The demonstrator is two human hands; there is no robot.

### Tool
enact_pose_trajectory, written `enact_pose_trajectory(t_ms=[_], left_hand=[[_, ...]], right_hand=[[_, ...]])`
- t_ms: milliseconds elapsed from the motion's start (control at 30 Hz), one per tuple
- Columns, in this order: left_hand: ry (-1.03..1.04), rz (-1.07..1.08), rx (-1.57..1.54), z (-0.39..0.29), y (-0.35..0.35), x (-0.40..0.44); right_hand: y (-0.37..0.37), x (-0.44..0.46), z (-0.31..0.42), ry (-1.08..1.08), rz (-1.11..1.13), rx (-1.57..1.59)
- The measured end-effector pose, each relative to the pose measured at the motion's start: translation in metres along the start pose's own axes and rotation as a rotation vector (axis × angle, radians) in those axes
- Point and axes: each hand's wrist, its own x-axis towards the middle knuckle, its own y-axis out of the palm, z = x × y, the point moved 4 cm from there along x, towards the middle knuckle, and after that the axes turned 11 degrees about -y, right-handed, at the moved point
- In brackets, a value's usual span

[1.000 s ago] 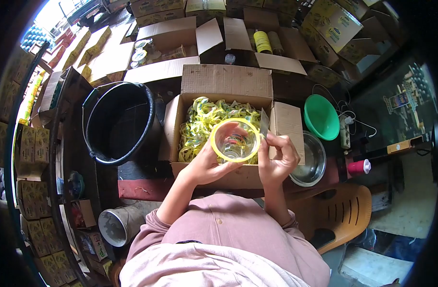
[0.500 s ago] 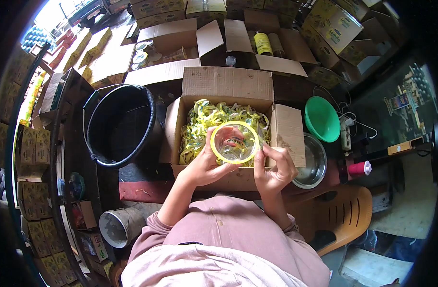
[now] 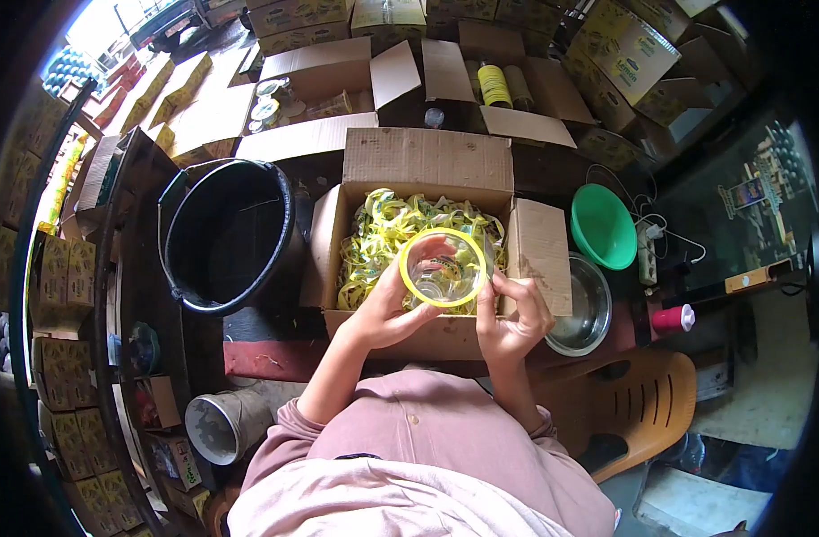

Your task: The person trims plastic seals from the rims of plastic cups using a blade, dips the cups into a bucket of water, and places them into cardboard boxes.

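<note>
A clear plastic cup with a yellow rim faces up toward me, with printing on its side. My left hand is wrapped round its left side and underside. At the cup's right edge, my right hand pinches a thin, clear piece between thumb and fingertips; its outline is faint. Behind and beneath the cup, an open cardboard box holds a heap of crumpled yellow-and-clear strips.
A black bucket stands left of the box. On the right are a green basin, a clear bowl and a pink spool. Open boxes lie behind. An orange chair is at the lower right.
The clear piece has moved from standing off the cup's right side to close against its rim. My right hand has shifted slightly down, and the cup has turned a little.
</note>
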Motion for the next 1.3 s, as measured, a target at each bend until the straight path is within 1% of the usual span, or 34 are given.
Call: enact_pose_trajectory(t_ms=[100,200,267,400,467,500,600,667,700,800,867,900,967,1100,1200,1300], left_hand=[[0.009,0.066,0.045,0.000,0.004,-0.002],[-0.061,0.073,-0.012,-0.004,0.003,-0.003],[-0.060,0.068,-0.056,-0.003,0.002,-0.003],[-0.066,0.092,-0.064,-0.005,0.001,-0.002],[-0.069,0.127,-0.006,-0.005,0.005,-0.002],[-0.072,0.145,0.023,-0.004,0.006,-0.003],[-0.037,0.154,-0.020,-0.004,0.004,-0.001],[0.017,0.098,-0.087,-0.010,0.003,0.001],[0.044,0.068,-0.120,-0.012,0.003,0.002],[-0.023,-0.032,-0.200,-0.001,0.004,0.003],[-0.002,-0.042,-0.209,-0.001,0.005,0.004],[0.012,-0.047,-0.207,0.000,0.005,0.004],[0.022,-0.061,-0.200,0.002,0.005,0.004],[0.018,-0.004,-0.143,-0.003,0.006,0.003],[0.000,0.002,-0.191,-0.003,0.007,0.001],[-0.032,-0.025,-0.292,-0.007,0.006,0.001]], right_hand=[[-0.001,-0.001,-0.004,-0.007,-0.019,0.005],[-0.001,0.000,-0.010,0.035,-0.025,0.104],[-0.002,-0.002,-0.012,0.067,-0.018,0.141],[-0.001,-0.002,-0.007,0.038,-0.007,0.107],[-0.001,-0.002,-0.009,0.006,0.001,0.099],[-0.001,-0.001,-0.010,0.007,0.001,0.118],[-0.001,0.000,-0.012,0.028,-0.011,0.168],[-0.001,-0.003,-0.012,0.076,-0.034,0.186],[-0.002,-0.003,-0.011,0.058,-0.030,0.168],[-0.004,-0.003,-0.001,0.026,-0.021,0.114],[-0.003,-0.003,0.009,0.026,-0.020,0.069],[-0.002,-0.005,0.009,-0.027,-0.030,0.036],[-0.001,-0.006,0.010,-0.045,-0.026,0.000],[0.000,-0.006,0.008,-0.059,-0.025,-0.065],[0.000,-0.006,0.003,-0.017,-0.033,0.014],[-0.003,-0.006,0.006,0.040,-0.034,0.007]])
